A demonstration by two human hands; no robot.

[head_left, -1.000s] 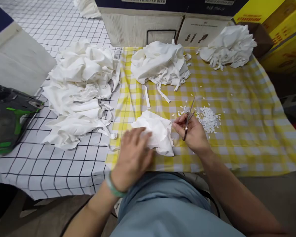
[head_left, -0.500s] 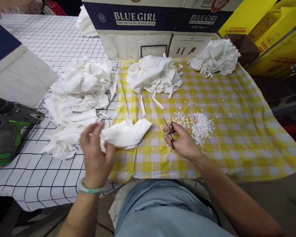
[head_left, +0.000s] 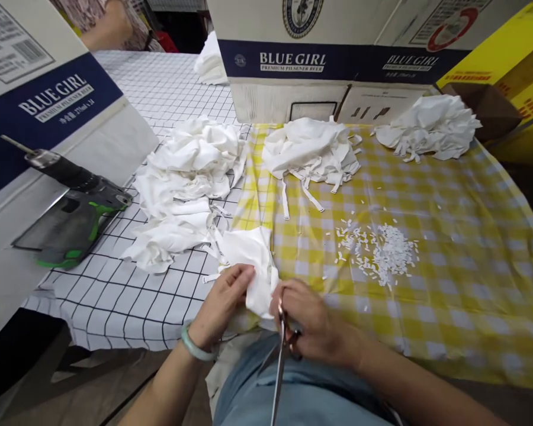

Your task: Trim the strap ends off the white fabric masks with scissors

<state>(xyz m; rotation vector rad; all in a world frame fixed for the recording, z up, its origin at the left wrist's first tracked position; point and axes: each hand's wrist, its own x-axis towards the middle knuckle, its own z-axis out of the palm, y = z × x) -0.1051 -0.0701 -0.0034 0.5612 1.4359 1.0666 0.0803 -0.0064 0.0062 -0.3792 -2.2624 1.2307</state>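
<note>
Evidently, the left hand is pinching the cloth near the table's front edge, while the right hand is gripping scissors and touching it. The person seems to be positioning the cloth; cutting would call for swinging the blades round.

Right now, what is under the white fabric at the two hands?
Yellow checked cloth shows along the right edge of the white fabric; to its left is black-lined white cloth. What lies directly beneath is covered, so I cannot tell.
</note>
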